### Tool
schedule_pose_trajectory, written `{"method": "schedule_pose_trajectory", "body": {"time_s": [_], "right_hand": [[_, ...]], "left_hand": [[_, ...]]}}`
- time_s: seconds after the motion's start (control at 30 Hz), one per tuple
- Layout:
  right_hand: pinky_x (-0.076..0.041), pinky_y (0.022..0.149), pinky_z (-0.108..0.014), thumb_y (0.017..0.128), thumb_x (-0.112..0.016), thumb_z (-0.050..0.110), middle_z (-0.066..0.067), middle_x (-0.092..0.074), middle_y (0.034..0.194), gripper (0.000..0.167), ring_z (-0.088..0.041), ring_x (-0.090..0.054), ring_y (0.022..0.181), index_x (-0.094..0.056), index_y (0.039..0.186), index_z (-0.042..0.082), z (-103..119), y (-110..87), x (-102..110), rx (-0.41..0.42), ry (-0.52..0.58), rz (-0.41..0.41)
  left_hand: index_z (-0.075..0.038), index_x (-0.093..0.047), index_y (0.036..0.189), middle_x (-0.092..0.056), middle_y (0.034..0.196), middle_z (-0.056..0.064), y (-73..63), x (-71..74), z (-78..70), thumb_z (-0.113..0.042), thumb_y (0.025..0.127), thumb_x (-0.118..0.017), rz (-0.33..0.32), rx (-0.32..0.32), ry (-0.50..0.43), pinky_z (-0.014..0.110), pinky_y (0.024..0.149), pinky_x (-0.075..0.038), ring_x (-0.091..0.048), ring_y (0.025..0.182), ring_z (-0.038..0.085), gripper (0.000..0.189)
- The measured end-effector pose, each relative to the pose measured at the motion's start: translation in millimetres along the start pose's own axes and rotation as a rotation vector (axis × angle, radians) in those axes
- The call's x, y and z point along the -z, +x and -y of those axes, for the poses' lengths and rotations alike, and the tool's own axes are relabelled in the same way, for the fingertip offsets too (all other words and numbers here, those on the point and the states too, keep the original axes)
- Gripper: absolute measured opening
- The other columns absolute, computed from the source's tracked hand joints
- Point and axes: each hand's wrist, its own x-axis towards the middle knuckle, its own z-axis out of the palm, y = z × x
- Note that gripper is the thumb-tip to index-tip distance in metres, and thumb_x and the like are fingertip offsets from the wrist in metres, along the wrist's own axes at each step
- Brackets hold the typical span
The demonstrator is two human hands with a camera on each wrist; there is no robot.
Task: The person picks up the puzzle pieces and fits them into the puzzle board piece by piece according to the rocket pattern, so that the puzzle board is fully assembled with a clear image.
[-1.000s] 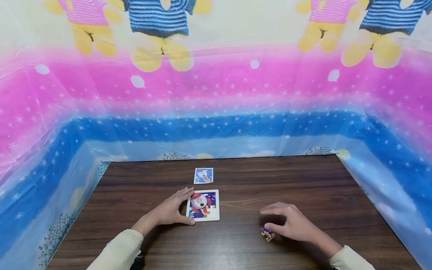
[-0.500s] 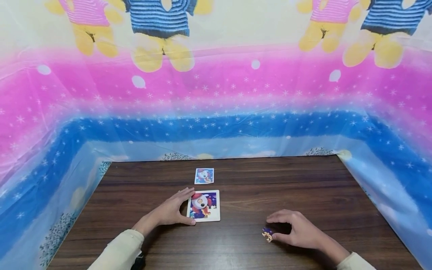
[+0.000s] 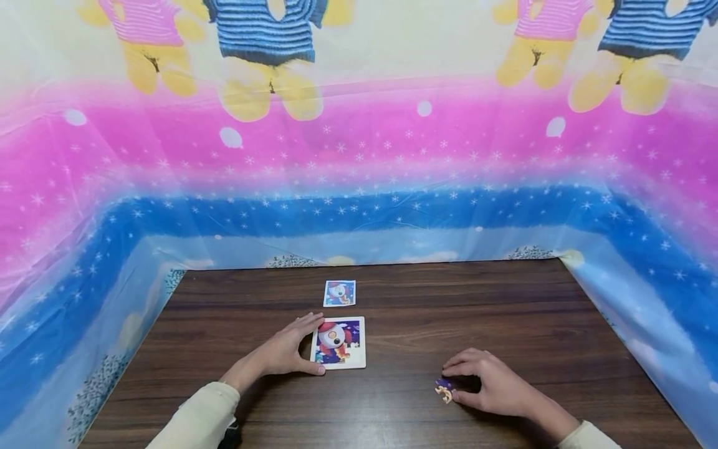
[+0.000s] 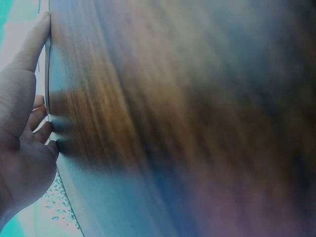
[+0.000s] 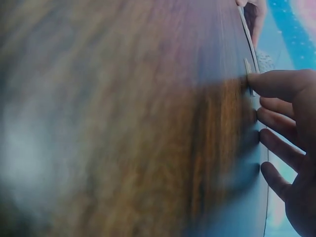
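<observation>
In the head view a jigsaw puzzle board [image 3: 361,343] with a white frame lies flat, showing a cartoon picture with a pale gap at its lower right. My left hand [image 3: 280,350] holds it across its left side, thumb at the near corner, fingers at the far corner. A small cluster of loose puzzle pieces [image 3: 444,391], purple and tan, lies farther right on the table. Beside it is my right hand [image 3: 496,383], thumb tip at the cluster's right edge and fingers spread beyond it. In the right wrist view the right hand's fingertips [image 5: 266,136] rest at table level.
A small picture card [image 3: 339,293] with a similar cartoon lies behind the board. The dark wooden table [image 3: 392,411] carries everything. A printed cloth [image 3: 359,212] hangs along its back and sides.
My right hand has drawn back slightly to the right, its thumb moving from over the puzzle pieces to their right edge. The left hand and board stay put.
</observation>
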Motion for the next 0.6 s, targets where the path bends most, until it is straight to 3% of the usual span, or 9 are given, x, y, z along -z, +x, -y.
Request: {"method": "schedule_pose_trajectory", "body": {"time_s": [0.13,0.37,0.6], "right_hand": [[-0.056,0.088,-0.042,0.096,-0.073,0.038,0.018,-0.065,0.121,0.019,-0.009,-0.062,0.110,-0.078,0.113,0.031,0.1,1.7,-0.7,0.015,-0.010,-0.006],[-0.052,0.089,-0.054,0.095,-0.074,0.040,0.016,-0.062,0.123,0.032,-0.010,-0.060,0.112,-0.073,0.126,0.032,5.0,5.4,3.2,0.041,-0.054,0.031],[-0.053,0.090,-0.047,0.093,-0.072,0.051,0.016,-0.063,0.120,0.026,-0.010,-0.059,0.110,-0.076,0.112,0.033,7.2,8.0,-1.6,0.005,-0.057,-0.007]], "left_hand": [[-0.010,-0.034,0.161,-0.028,0.168,0.008,-0.2,0.3,-0.1,-0.057,0.078,-0.085,-0.002,-0.001,-0.003,0.063,0.120,-0.023,-0.017,0.156,0.035,0.108],[-0.011,-0.034,0.161,-0.027,0.168,0.008,-0.1,1.4,-0.5,-0.057,0.078,-0.084,-0.002,0.003,0.003,0.063,0.120,-0.023,-0.016,0.157,0.034,0.108],[-0.010,-0.034,0.161,-0.028,0.168,0.008,-0.1,1.6,-0.4,-0.057,0.078,-0.084,-0.004,0.004,0.013,0.062,0.120,-0.023,-0.016,0.157,0.034,0.108]]}}
